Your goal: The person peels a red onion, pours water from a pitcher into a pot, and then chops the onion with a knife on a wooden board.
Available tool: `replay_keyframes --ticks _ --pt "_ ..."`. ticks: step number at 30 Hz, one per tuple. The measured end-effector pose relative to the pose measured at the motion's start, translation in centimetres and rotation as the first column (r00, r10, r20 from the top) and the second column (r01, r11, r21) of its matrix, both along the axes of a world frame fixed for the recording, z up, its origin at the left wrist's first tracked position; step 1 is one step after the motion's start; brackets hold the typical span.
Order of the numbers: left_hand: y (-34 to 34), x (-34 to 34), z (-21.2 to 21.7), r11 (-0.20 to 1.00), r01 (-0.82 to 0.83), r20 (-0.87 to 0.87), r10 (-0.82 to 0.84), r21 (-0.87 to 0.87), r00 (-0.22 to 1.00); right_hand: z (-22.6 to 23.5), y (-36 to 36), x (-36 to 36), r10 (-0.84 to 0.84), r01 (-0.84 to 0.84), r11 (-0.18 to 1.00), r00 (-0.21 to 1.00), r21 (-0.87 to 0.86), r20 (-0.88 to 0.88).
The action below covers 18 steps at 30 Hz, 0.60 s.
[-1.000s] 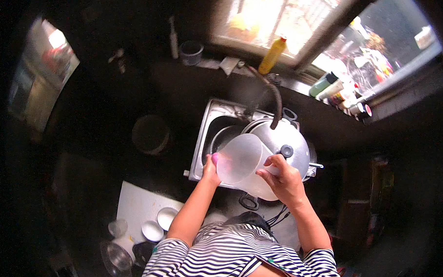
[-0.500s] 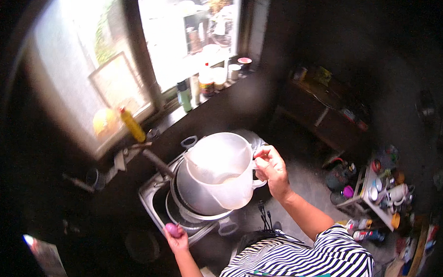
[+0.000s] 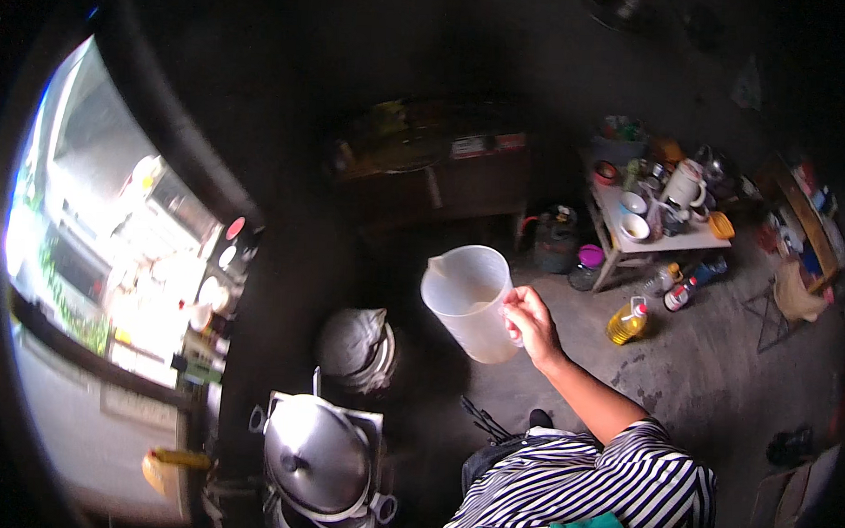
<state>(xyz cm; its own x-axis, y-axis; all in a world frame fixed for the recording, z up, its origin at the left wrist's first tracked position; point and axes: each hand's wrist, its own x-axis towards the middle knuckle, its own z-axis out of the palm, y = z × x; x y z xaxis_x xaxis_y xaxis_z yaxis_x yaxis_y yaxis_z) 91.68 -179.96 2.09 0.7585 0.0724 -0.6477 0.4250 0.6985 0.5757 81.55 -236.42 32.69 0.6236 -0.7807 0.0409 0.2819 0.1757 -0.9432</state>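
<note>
My right hand (image 3: pixel 530 325) is closed round the handle of a translucent white plastic jug (image 3: pixel 481 331). The jug hangs in the air over the floor, its spout toward the left and its open mouth facing up. What looks like a little cloudy residue shows inside, though I cannot tell whether it is liquid. My left hand is outside the picture. At the lower left a steel pot lid (image 3: pixel 318 454) with a dark knob covers a pot on the stove (image 3: pixel 376 439); the pot is mostly hidden under it.
Behind the stove sits a round bundle with grey cloth (image 3: pixel 353 343). A low table (image 3: pixel 619 232) at the right carries bowls and a pale kettle. An oil bottle (image 3: pixel 627 321) and other bottles stand on the floor beside it. A dark cabinet (image 3: pixel 435 185) is at the back; a bright window (image 3: pixel 153 264) lies left.
The view has swung right. The jug has moved from above the pot to over the floor, still in my right hand. My left hand, which held a small purple object, has left the picture.
</note>
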Motion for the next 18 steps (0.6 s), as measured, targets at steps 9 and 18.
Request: replay_keyframes --ticks 9,18 --pt "-23.1 1.0 1.2 0.906 0.419 -0.098 -0.423 -0.059 0.901 -12.0 -15.5 -19.1 -0.433 0.438 0.899 0.889 0.001 -0.148" --pt "-37.7 0.8 -0.3 0.761 0.635 -0.194 -0.648 -0.131 0.737 -19.7 -20.9 -30.9 -0.787 0.81 0.587 0.571 0.002 -0.236"
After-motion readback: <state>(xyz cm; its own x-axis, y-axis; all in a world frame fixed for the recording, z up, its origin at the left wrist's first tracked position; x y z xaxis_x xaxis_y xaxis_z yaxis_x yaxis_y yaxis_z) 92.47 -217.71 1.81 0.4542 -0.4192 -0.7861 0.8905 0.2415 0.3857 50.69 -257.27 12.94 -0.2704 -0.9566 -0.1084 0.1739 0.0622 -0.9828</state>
